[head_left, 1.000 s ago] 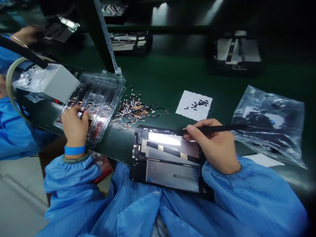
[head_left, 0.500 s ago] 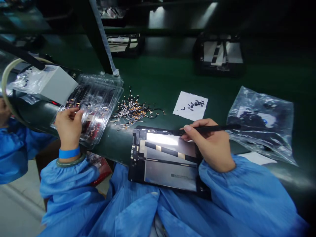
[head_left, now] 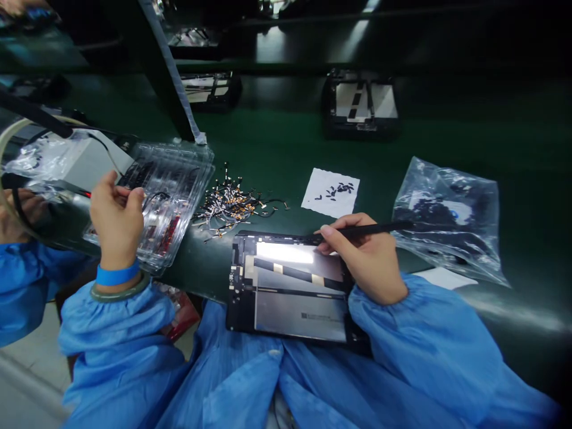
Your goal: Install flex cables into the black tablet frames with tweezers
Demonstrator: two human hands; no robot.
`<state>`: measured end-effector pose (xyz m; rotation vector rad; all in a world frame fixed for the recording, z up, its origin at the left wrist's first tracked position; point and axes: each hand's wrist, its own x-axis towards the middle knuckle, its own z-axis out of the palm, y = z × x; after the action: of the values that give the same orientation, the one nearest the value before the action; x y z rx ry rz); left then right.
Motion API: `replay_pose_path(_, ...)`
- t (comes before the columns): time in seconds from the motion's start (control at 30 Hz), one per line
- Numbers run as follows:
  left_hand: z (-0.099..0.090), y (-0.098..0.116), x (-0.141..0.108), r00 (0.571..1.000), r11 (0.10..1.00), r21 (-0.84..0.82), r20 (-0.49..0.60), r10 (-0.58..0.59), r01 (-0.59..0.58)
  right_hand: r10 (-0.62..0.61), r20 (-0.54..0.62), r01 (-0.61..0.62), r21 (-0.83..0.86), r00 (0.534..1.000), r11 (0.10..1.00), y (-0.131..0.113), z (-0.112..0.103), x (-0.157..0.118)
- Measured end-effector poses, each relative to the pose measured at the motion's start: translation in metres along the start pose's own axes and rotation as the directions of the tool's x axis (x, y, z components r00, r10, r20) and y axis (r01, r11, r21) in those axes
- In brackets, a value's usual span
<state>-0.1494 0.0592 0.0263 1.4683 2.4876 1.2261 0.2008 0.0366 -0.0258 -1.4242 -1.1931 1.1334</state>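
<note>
My left hand (head_left: 117,223) is closed in a pinch above a clear plastic tray (head_left: 196,173). A thin dark cable (head_left: 106,149) rises from its fingertips in front of a white box. My right hand (head_left: 369,256) grips black tweezers (head_left: 375,229), held nearly level, their tip over the upper edge of an opened tablet (head_left: 299,304). The tablet rests at the bench's front edge against my body, its metal back plate and a black strip with gold patches exposed. Left of its upper edge lies a tangled pile of small cables (head_left: 236,202).
White paper (head_left: 330,190) bears several small black pieces. A clear plastic bag (head_left: 447,214) with dark parts lies at the right. More opened tablets (head_left: 361,101) stand at the back. A white box (head_left: 89,158) is beside the tray; a co-worker's hand (head_left: 27,208) shows at far left.
My left hand has lifted slightly from the tray, and a thin cable now shows at its fingertips. The right hand keeps its place over the tablet. The whole view has shifted somewhat.
</note>
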Motion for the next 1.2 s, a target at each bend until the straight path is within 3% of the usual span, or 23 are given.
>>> replay_pose_path(0.03, 0.003, 0.005, -0.004, 0.999, 0.987, -0.156, 0.023, -0.035, 0.039, -0.017, 0.001, 0.017, 0.021, 1.0, 1.0, 0.0, 0.0, -0.001)
replay_pose_path(0.1, 0.007, 0.019, -0.019, 0.983, 0.861, -0.49, 0.172, -0.06, 0.138, -0.087, 0.008, 0.086, 0.112, 0.996, 0.99, 0.0, -0.001, -0.002)
replay_pose_path(0.17, 0.011, 0.036, -0.04, 0.915, 0.714, -0.64, 0.404, -0.001, 0.283, -0.146, 0.058, 0.131, 0.214, 0.988, 0.968, -0.003, -0.002, -0.005)
replay_pose_path(0.27, 0.015, 0.063, -0.078, 0.732, 0.704, -0.565, 0.675, 0.095, 0.43, -0.098, 0.253, 0.043, 0.214, 0.962, 0.976, -0.011, -0.001, -0.009)
replay_pose_path(0.4, 0.021, 0.087, -0.115, 0.507, 0.758, -0.518, 0.812, 0.29, 0.396, -0.004, 0.5, -0.077, 0.143, 0.866, 0.987, -0.019, 0.004, -0.009)
replay_pose_path(0.47, 0.026, 0.091, -0.126, 0.452, 0.765, -0.535, 0.817, 0.359, 0.359, 0.019, 0.533, -0.109, 0.138, 0.846, 0.984, -0.018, 0.005, -0.007)
replay_pose_path(0.57, 0.032, 0.093, -0.133, 0.413, 0.756, -0.528, 0.832, 0.37, 0.387, 0.012, 0.491, -0.085, 0.127, 0.871, 0.988, -0.016, 0.004, -0.007)
replay_pose_path(0.63, 0.034, 0.093, -0.135, 0.409, 0.743, -0.517, 0.842, 0.352, 0.425, -0.043, 0.467, -0.021, 0.131, 0.883, 0.991, -0.016, 0.004, -0.008)
replay_pose_path(0.83, 0.041, 0.094, -0.136, 0.482, 0.791, -0.467, 0.839, 0.255, 0.396, -0.217, 0.401, 0.237, 0.0, 0.89, 0.971, -0.014, 0.006, -0.012)
replay_pose_path(0.9, 0.043, 0.095, -0.137, 0.507, 0.801, -0.453, 0.832, 0.223, 0.391, -0.368, 0.384, 0.424, -0.069, 0.847, 0.903, -0.01, 0.007, -0.012)
replay_pose_path(1.0, 0.045, 0.096, -0.14, 0.553, 0.815, -0.474, 0.798, 0.239, 0.332, -0.56, 0.4, 0.665, -0.202, 0.726, 0.719, -0.006, 0.008, -0.014)
replay_pose_path(1.07, 0.045, 0.096, -0.142, 0.609, 0.824, -0.509, 0.743, 0.275, 0.248, -0.599, 0.408, 0.721, -0.304, 0.689, 0.622, -0.006, 0.01, -0.017)
replay_pose_path(1.13, 0.045, 0.097, -0.144, 0.654, 0.838, -0.516, 0.699, 0.291, 0.179, -0.606, 0.4, 0.726, -0.388, 0.688, 0.568, -0.007, 0.011, -0.02)
replay_pose_path(1.2, 0.043, 0.097, -0.142, 0.649, 0.839, -0.493, 0.72, 0.244, 0.231, -0.646, 0.334, 0.722, -0.426, 0.686, 0.546, -0.009, 0.009, -0.021)
